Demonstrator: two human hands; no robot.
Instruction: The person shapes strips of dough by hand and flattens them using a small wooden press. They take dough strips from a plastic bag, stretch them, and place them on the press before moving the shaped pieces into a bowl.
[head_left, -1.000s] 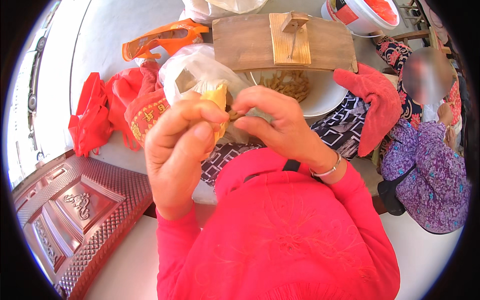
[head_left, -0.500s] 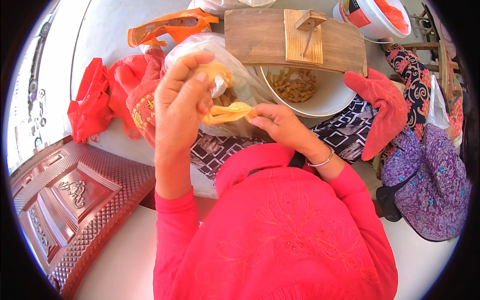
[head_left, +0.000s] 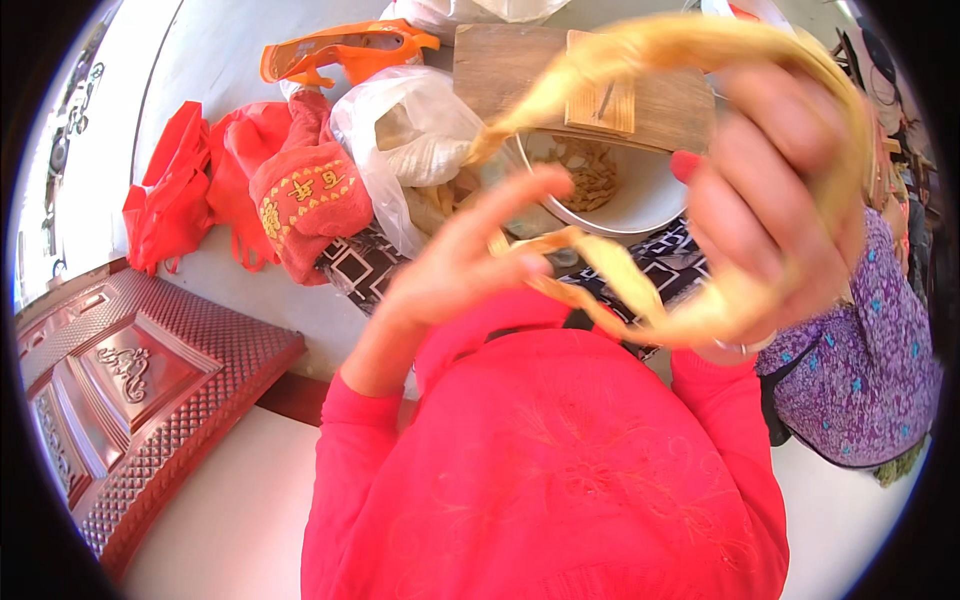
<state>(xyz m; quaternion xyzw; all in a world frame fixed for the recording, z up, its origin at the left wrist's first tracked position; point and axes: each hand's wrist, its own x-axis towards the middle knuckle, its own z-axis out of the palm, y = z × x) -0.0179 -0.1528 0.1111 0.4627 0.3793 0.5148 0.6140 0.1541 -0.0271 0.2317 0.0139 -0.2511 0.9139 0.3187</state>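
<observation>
My right hand (head_left: pixel 770 190), raised close to the camera and blurred, has its fingers curled round a long, soft yellow strip (head_left: pixel 650 45). The strip loops over the hand, and one end hangs towards the plastic bag. My left hand (head_left: pixel 440 260) is lower and further left, fingers apart and the index stretched out; a lower loop of the strip passes by its fingertips. Whether they touch it I cannot tell. Beyond the left hand, a clear plastic bag (head_left: pixel 365 125) stands open with a pale bundle and yellowish pieces inside.
A white basin (head_left: pixel 650 190) holds small yellow-brown pieces (head_left: pixel 590 175). Across it lies a wooden board (head_left: pixel 500 65) with a lighter block. An orange bag (head_left: pixel 350 50), a red bag (head_left: pixel 165 200) and a red embroidered cloth (head_left: pixel 310 195) lie left. Purple patterned cloth (head_left: pixel 850 370) is at right.
My right hand has swung up and right with the yellow strip, which now stretches out in a wide loop. The left hand has come down and its fingers have spread.
</observation>
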